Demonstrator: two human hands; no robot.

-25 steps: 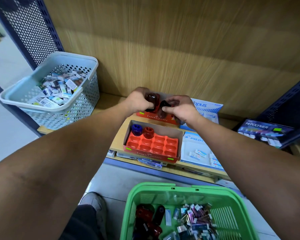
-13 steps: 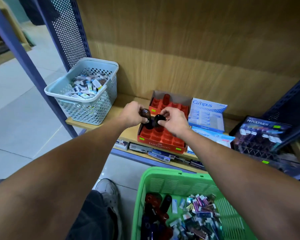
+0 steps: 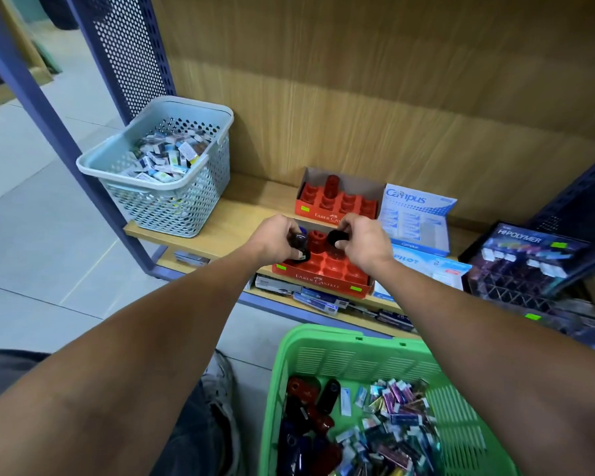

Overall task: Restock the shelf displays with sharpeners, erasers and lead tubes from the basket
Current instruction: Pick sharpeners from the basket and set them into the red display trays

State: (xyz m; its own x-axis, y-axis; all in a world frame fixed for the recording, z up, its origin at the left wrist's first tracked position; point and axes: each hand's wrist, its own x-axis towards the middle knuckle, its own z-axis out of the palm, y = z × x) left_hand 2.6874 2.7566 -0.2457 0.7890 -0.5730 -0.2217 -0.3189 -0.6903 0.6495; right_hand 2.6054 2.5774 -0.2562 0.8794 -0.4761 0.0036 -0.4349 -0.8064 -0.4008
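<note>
Left hand (image 3: 272,239) grip on dark sharpener (image 3: 298,242), right hand (image 3: 363,240) grip on black sharpener (image 3: 337,237), over red tray (image 3: 327,274)

Faber-Castell tray (image 3: 323,281), Campus box (image 3: 416,214), Hi-Polymer display (image 3: 526,242)

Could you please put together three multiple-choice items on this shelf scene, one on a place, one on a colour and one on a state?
1. Where does the grey basket stand?
A. On the left end of the shelf
B. On the floor
C. Inside the green basket

2. What colour is the basket holding the loose stock nearest the person?
A. Blue
B. Green
C. Red

3. What are the two hands doing?
A. Both hang idle
B. Both press flat on the shelf
C. Each holds a dark sharpener over the near red tray

Answers: 1 A, it sits on the wooden board beside the blue upright. 2 B, its rim and walls are green. 3 C, the left hand grips one sharpener and the right hand another.
</note>
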